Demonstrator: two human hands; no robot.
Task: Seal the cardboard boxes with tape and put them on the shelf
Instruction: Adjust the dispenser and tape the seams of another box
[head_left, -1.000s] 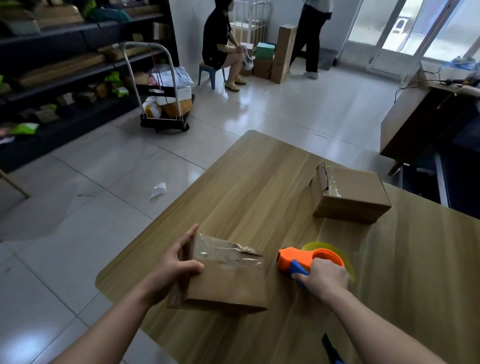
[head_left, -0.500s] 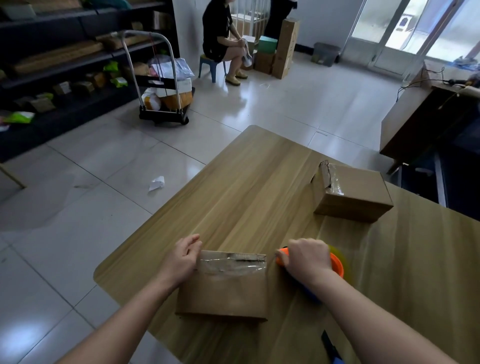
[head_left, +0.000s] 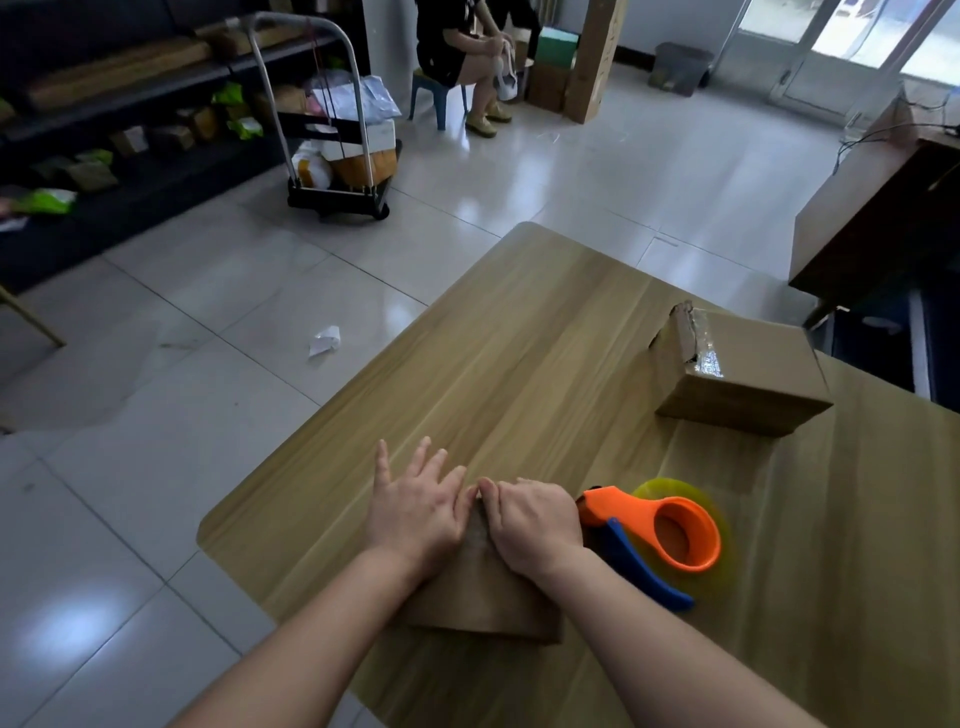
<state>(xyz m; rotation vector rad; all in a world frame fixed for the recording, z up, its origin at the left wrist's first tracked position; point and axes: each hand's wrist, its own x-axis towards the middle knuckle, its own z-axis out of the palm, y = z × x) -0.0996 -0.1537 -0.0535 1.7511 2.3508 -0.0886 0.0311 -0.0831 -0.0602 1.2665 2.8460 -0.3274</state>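
Both hands now lie on the near cardboard box (head_left: 480, 597) at the table (head_left: 519, 338) edge: the left hand (head_left: 415, 512) flat with fingers spread, the right hand (head_left: 535, 525) with fingers curled together, having let go of the tape dispenser (head_left: 670, 535) lying just beside it. I'd say they're smoothing down fresh tape. A second box (head_left: 743, 364) waits farther back, one flap loose.

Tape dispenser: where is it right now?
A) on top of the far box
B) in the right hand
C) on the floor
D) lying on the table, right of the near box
D: the orange tape dispenser lies on the table beside the near box, and both hands press on that box.
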